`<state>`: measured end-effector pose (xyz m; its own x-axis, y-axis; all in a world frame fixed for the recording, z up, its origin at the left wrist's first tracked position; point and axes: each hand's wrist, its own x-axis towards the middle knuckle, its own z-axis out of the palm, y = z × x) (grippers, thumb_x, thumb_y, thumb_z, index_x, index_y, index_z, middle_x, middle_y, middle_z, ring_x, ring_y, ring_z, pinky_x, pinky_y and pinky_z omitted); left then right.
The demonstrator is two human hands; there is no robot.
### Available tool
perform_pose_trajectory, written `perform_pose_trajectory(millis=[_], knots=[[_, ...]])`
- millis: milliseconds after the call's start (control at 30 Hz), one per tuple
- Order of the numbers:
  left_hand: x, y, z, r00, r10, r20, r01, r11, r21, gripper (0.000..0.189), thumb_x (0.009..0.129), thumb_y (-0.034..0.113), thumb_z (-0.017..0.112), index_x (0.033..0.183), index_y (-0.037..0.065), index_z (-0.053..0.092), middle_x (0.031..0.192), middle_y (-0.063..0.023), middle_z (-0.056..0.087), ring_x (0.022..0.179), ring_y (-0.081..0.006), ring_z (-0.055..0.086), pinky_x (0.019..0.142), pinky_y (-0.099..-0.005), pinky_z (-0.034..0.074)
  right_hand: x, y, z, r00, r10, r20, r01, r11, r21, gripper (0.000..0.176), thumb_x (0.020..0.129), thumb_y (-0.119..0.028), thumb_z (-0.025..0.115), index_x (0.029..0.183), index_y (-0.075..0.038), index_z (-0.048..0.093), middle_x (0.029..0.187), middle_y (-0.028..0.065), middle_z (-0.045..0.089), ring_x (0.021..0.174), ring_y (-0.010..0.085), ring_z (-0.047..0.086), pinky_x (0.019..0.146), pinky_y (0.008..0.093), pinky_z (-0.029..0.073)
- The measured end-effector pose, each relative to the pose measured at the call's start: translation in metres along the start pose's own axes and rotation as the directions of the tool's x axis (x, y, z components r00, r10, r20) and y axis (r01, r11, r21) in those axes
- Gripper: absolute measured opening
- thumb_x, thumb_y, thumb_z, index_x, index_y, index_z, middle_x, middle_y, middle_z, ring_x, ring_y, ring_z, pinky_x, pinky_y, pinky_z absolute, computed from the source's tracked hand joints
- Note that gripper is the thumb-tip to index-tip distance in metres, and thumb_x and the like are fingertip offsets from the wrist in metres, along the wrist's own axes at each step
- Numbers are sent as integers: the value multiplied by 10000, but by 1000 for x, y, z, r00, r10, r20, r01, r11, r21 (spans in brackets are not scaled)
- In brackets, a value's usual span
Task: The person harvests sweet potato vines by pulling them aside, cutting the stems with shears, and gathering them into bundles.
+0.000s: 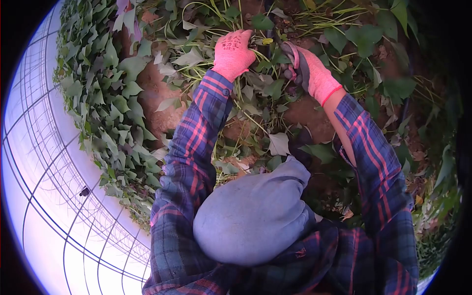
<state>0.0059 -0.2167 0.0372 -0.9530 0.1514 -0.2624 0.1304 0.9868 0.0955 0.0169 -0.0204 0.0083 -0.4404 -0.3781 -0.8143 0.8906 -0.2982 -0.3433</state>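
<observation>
Leafy vines (273, 88) with heart-shaped leaves, like sweet potato vines, spread over brown soil beneath both hands. My left hand (233, 55), in a pink glove with printing on its back, is closed down among the stems. Its fingertips are hidden, and stems run out from around it. To the right, my right hand (310, 73) wears a pink glove with a grey coated palm. Its fingers curl together close to the stems; what they hold, if anything, is hidden. A thin dark hose-like line (269, 27) passes between the hands.
Dense foliage (113, 88) lines the left side, beside a pale sheet wall with a wire grid (64, 196). Bare soil (160, 93) shows between the plants. My bent knee in grey-blue cloth (250, 216) is below the hands. More vines (364, 39) grow at upper right.
</observation>
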Motion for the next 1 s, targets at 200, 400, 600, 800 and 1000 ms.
perform_pose_trajectory(millis=[200, 400, 600, 800, 1000], knots=[[5, -2, 7, 993, -112, -30, 109, 991, -84, 480, 738, 239, 632, 1196, 105, 580, 1157, -79, 604, 1111, -259, 548, 945, -377, 412, -17, 0, -13, 995, -32, 91, 38, 997, -62, 219, 925, -322, 537, 894, -119, 612, 586, 7, 392, 485, 131, 407, 458, 262, 348], [-3, 10, -2, 999, -46, -22, 45, 997, -69, 482, 726, 209, 628, 1193, 101, 581, 1154, -84, 603, 1112, -268, 546, 952, -383, 407, -9, -4, -1, 995, -92, 49, 96, 993, -72, 196, 947, -270, 520, 999, -107, 616, 630, -22, 442, 492, 98, 380, 452, 232, 324], [-9, 3, 5, 994, -61, -95, 52, 994, -93, 454, 729, 220, 649, 1161, 93, 592, 1111, -90, 611, 1073, -279, 557, 918, -397, 425, -9, 2, -7, 997, -58, -58, 49, 987, -153, 195, 920, -274, 574, 906, -87, 627, 656, -2, 523, 480, 93, 431, 419, 226, 305], [-55, -43, -20, 799, -349, -489, -29, 791, -611, 305, 767, 65, 669, 1063, 40, 605, 1008, -99, 615, 943, -257, 598, 835, -336, 476, -43, 6, -32, 972, -151, 181, 146, 988, 45, 191, 946, -246, 510, 970, -69, 576, 737, 8, 548, 492, 61, 421, 411, 191, 268], [-151, -106, -43, 677, -648, -350, -239, 256, -937, 430, 835, 140, 682, 1216, 7, 535, 1169, -96, 612, 1008, -209, 614, 877, -314, 489, -85, 30, -71, 956, -188, 223, 162, 978, 130, 255, 961, -289, 483, 1010, -53, 566, 763, 23, 555, 523, 71, 445, 411, 195, 286]])
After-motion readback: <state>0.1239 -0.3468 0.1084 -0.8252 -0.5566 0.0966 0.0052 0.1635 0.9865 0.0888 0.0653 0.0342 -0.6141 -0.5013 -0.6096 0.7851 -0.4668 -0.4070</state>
